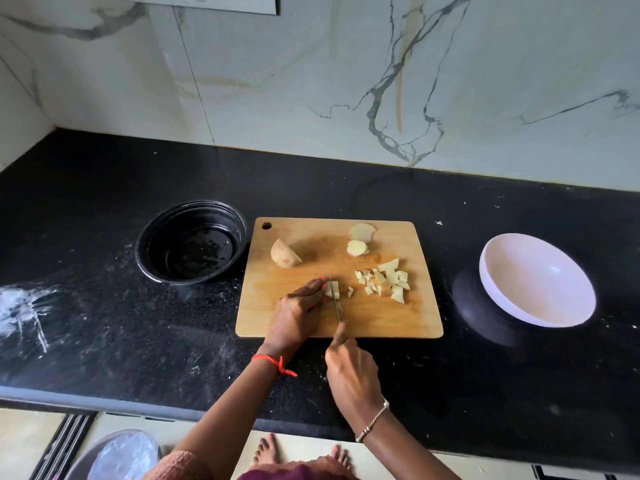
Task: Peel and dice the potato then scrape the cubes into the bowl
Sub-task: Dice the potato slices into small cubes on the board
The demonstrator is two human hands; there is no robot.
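- The piece [333,288] getting diced sits on the board [398,317], about mid-board and a bit toward the near edge.
- The left hand [299,310] comes in from the near-left. Its fingers curl down over the piece and pin it from its left side.
- The knife [335,303] runs near-to-far, pretty much square to the board's near edge. The blade is down in the piece just right of those fingertips, really close to the nails.
- The right hand [349,367] is wrapped tight round the handle just off the near edge, index finger stretched along the top toward the blade. The handle itself is buried in the fist.
- My guess is the next cut steps left, toward the pinning fingers, so they'd have to creep left first.
- One loose bit [350,291] lies just right of the blade, and the cubes [384,280] are piled further right, toward the right edge.
- A half [285,258] with skin on sits toward the far-left corner, and slices [360,240] lie near the far edge, so I'd say plenty is left to chop.
- The white bowl [536,278] is on the counter [450,375] off the right edge, and the black bowl [192,242] is off the left edge. I can't see any potato in either.
- The cubes are on the white bowl's side and the knife hand is the nearer one, so it looks handier for the scrape.
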